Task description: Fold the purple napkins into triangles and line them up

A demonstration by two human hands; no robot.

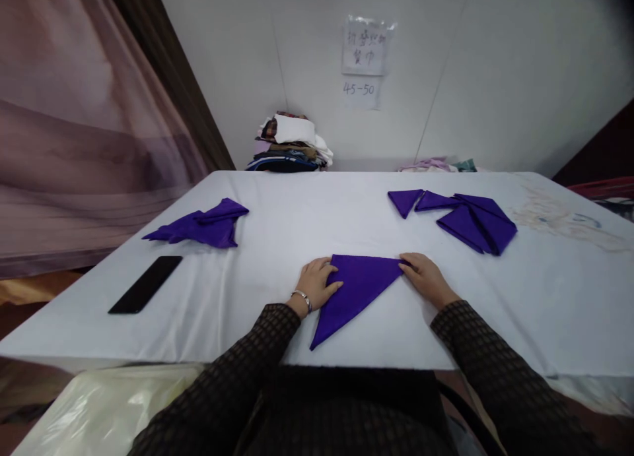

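In front of me lies a purple cloth napkin [359, 284], folded into a triangle with one point toward the table's front edge. My left hand [317, 281] is at its left edge, thumb and fingertips closed on the cloth. At the right corner, my right hand [423, 274] pinches the napkin between thumb and fingers. Further back on the right are several folded purple napkins [473, 222], some overlapping, with a small purple triangle [405, 202] at their left end. A crumpled purple napkin [205, 225] rests at the left.
A black phone [146, 284] lies on the white-covered table [277, 218], left of my arms. Behind the table's far edge is a pile of folded clothes [292, 146]. Paper signs [365, 50] hang on the wall, and a curtain [89, 126] borders the left side.
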